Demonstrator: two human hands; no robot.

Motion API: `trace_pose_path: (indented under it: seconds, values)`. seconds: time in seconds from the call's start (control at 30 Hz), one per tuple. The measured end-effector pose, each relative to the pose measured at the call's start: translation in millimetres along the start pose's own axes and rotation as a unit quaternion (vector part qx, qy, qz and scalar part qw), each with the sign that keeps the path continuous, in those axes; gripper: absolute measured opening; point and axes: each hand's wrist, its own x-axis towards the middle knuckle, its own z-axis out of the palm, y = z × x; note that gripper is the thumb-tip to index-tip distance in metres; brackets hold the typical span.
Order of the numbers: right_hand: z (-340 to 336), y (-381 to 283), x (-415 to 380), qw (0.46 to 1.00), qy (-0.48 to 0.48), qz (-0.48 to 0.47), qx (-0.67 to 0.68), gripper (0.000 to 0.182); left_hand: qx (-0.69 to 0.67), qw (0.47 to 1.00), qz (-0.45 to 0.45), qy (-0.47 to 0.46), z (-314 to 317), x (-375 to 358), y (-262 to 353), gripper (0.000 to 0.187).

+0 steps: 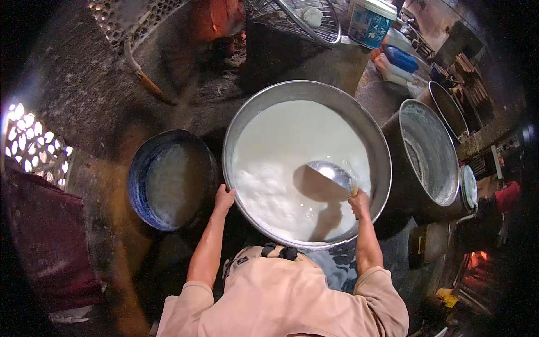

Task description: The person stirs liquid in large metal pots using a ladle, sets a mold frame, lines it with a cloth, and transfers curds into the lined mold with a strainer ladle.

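Note:
A wide metal pot [307,85] holds white, milky liquid [297,135] with foam at its near left side. My right hand [359,203] is closed round the short handle of a ladle [330,171]. The ladle's shiny metal bowl is tilted over the liquid, and a dark shadow falls beside it. At the pot's left edge, my left hand [225,197] grips the rim with its fingers curled, partly hidden from view.
Left of the pot stands a blue tub [140,196] with cloudy liquid. A tall metal drum [429,151] is on the right, with another round vessel [449,109] behind it. Further back are a wire basket [269,14] and a white-lidded bucket [370,25]. Fire [477,259] glows at lower right.

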Motion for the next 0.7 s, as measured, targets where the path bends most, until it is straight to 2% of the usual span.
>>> trace_pose_path:
  seconds: [0.1, 0.13, 0.17, 0.23, 0.3, 0.43, 0.5, 0.53, 0.63, 0.67, 0.7]
  values:
    - [27.9, -4.5, -12.7, 0.999, -0.032, -0.002, -0.016, 0.033, 0.018, 1.000, -0.008, -0.007, -3.0, -1.5, 4.6, 0.037]
    - [36.9, -4.1, -19.2, 0.999, -0.038, 0.002, 0.016, 0.030, 0.031, 0.999, 0.018, 0.030, -0.2, -2.6, 2.3, 0.037]
    - [51.6, 1.1, -15.9, 0.998, -0.045, 0.024, -0.022, 0.028, 0.013, 1.000, 0.010, 0.011, -0.2, -0.5, 0.6, 0.037]
    - [67.5, -3.0, -29.5, 0.998, -0.053, -0.005, 0.030, 0.029, -0.023, 0.999, -0.006, -0.028, -1.2, 2.0, -1.2, 0.037]
    - [79.2, -18.0, -48.3, 0.997, -0.067, 0.023, 0.043, 0.028, -0.014, 1.000, 0.008, -0.019, 0.5, 2.2, -4.7, 0.035]
    - [111.2, -25.9, -68.3, 0.994, -0.099, 0.000, 0.039, 0.029, -0.019, 0.999, 0.005, -0.034, -3.5, 1.4, 0.7, 0.034]
    - [116.7, -44.1, -85.9, 0.993, -0.111, 0.021, 0.028, 0.025, -0.020, 0.999, 0.010, -0.033, -7.5, 1.0, 2.2, 0.034]
    - [119.7, -50.2, -93.4, 0.991, -0.123, 0.018, 0.038, 0.026, -0.014, 0.999, 0.037, -0.032, -8.1, 4.9, -2.4, 0.032]
    - [128.4, -55.4, -107.2, 0.989, -0.143, 0.015, 0.029, 0.036, -0.032, 0.997, 0.025, -0.061, -13.3, 4.3, 0.6, 0.031]
    - [137.5, -43.8, -104.6, 0.991, -0.131, -0.026, 0.009, 0.038, -0.041, 0.997, 0.026, -0.068, -5.9, 13.8, -14.6, 0.032]
    - [129.5, -58.9, -110.8, 0.990, -0.142, -0.020, 0.011, 0.038, -0.044, 0.996, 0.030, -0.074, -5.9, 15.4, -17.8, 0.032]
